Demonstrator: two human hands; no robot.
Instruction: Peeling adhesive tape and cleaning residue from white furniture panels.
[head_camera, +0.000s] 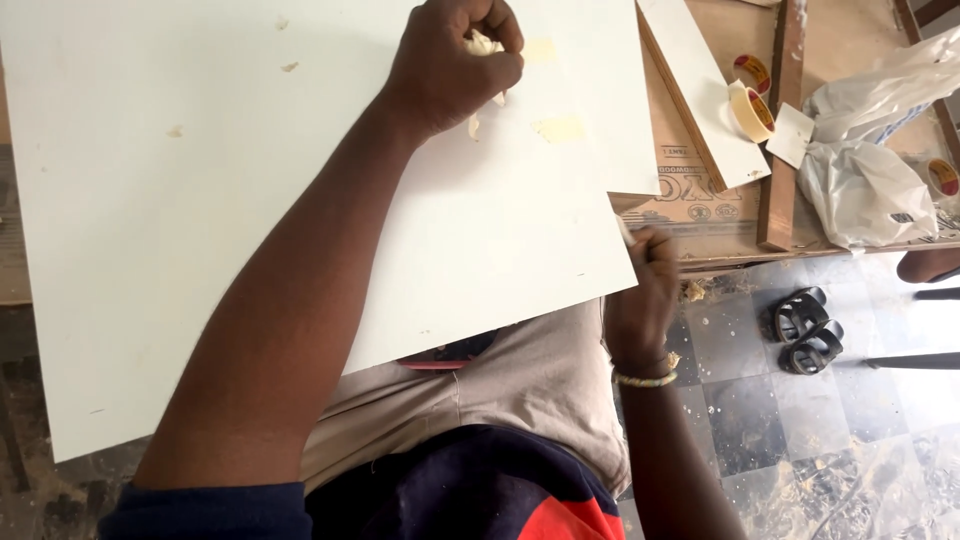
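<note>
Head view first: I see a large flat white laminated board (250, 220) filling most of the frame, resting across my lap and reaching up onto the brown wooden tabletop (850, 30). Several yellowish patches of dried residue dot its surface, the clearest near its upper right part. Beside it on the right lies a narrower white board offcut (700, 90), set at a slant on a brown plywood sheet (690, 195) that carries dark printed marks near its lower edge. A long wooden batten (780, 130) stands along the right side of that sheet.

Further right, crumpled white plastic bags (865, 175) sit on the tabletop, one with a small dark label patch. A roll of cream masking tape (750, 110) lies just beside the offcut, touching a small white square card (792, 135).

Below, the checkered tiled floor (780, 420) is spattered with paint, and a pair of black sandals (805, 330) rests on it.

My left hand (455, 65) is clenched around a small wad of pale, cream-coloured material (484, 45), pressed against the big board near its top edge. My right hand (640, 300), with a beaded bracelet (645, 379) at the wrist, grips the board's lower right edge, fingers curled over it.
</note>
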